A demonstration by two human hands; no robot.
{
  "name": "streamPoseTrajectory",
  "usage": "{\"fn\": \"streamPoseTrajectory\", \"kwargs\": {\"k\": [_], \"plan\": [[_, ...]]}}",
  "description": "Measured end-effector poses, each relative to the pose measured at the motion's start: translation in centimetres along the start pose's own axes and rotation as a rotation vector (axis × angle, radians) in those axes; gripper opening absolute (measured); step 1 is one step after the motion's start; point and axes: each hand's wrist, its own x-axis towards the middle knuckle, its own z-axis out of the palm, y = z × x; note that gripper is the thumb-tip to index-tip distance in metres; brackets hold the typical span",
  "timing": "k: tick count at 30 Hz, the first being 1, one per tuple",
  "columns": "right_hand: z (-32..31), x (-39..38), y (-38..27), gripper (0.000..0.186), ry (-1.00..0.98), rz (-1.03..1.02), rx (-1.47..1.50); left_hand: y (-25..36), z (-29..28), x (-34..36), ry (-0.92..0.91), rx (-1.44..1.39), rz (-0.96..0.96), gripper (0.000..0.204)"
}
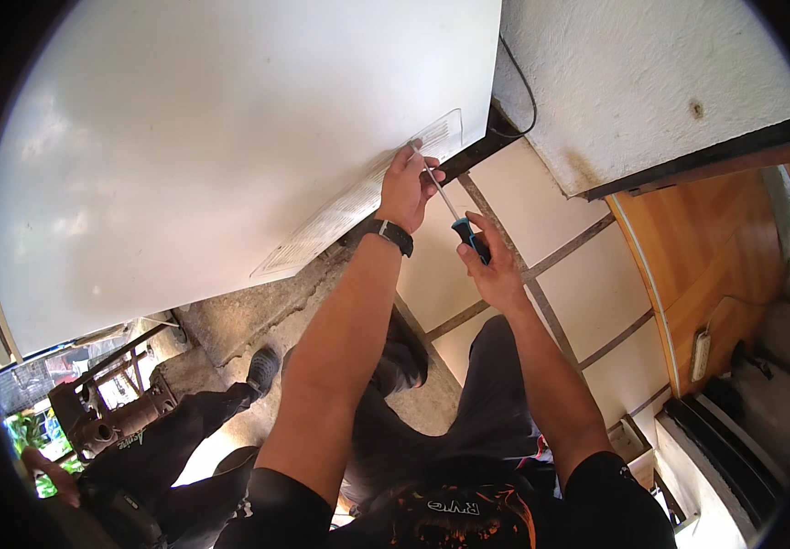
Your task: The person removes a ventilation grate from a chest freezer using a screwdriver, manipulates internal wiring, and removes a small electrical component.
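My left hand [402, 190], with a watch on its wrist, is at the slotted grille [313, 238] along the lower edge of a large white panel [184, 137]. Its fingers are bent together around the screwdriver's tip; what they pinch there, if anything, is too small to make out. My right hand [496, 274] grips the blue-and-black handle of the screwdriver [470, 240]. The metal shaft runs up and left to my left fingertips, at the grille's right part.
A dark cable [530, 101] hangs beside a rough white wall [642, 73]. A wooden board [697, 256] and power strip [701, 355] are at right, tiled floor [596, 302] below. Another person [184, 430] is at lower left, near rusty metal equipment [116, 421].
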Motion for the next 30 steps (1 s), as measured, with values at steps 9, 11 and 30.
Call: {"fn": "streamPoseTrajectory", "kwargs": {"k": [9,11,30], "plan": [[-1.8,0.3,0.6,0.051,-0.023,-0.040,0.023,0.0,1.1,0.2,-0.060,0.006,-0.012,0.040],[-1.7,0.4,0.6,0.051,-0.014,-0.048,0.016,0.0,1.1,0.2,-0.057,0.008,-0.015,0.040],[-2.5,1.8,-0.3,0.044,-0.070,0.269,0.789,-2.5,3.9,1.2,0.240,-0.542,-0.045,0.010]]}}
